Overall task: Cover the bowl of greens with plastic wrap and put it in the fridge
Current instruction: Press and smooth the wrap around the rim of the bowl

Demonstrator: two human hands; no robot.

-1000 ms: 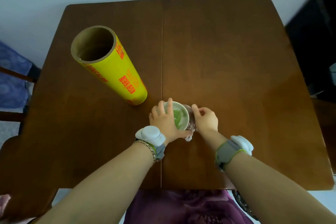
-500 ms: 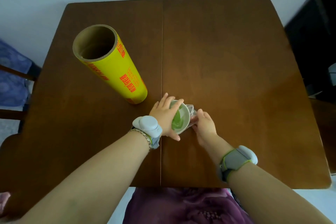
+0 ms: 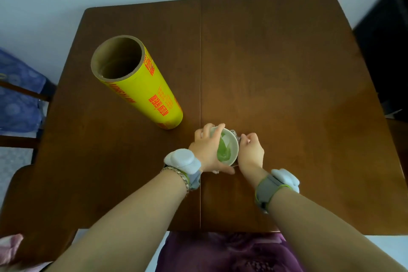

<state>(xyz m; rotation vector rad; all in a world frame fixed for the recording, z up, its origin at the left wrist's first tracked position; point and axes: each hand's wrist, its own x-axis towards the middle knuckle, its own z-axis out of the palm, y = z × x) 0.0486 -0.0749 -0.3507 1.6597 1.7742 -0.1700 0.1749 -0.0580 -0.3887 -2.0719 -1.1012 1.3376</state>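
Glossy brown wooden table [image 3: 276, 68] | tall yellow cardboard-cored wrap roll [image 3: 141, 88] upright, left-centre | small round white bowl [image 3: 227, 148] of greens near front edge, tilted, crinkled clear film [image 3: 235, 133] at its rim | left hand [image 3: 206, 150] cupping bowl | right hand [image 3: 251, 152] pinching film.

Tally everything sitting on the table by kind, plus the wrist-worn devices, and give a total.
Plastic wrap roll, yellow, standing on end: 1
White bowl of greens, tilted, held between the left hand and right hand: 1
Clear plastic wrap bunched at the bowl's far edge: 1
Wrist-worn devices, left and right: 2
Total: 5
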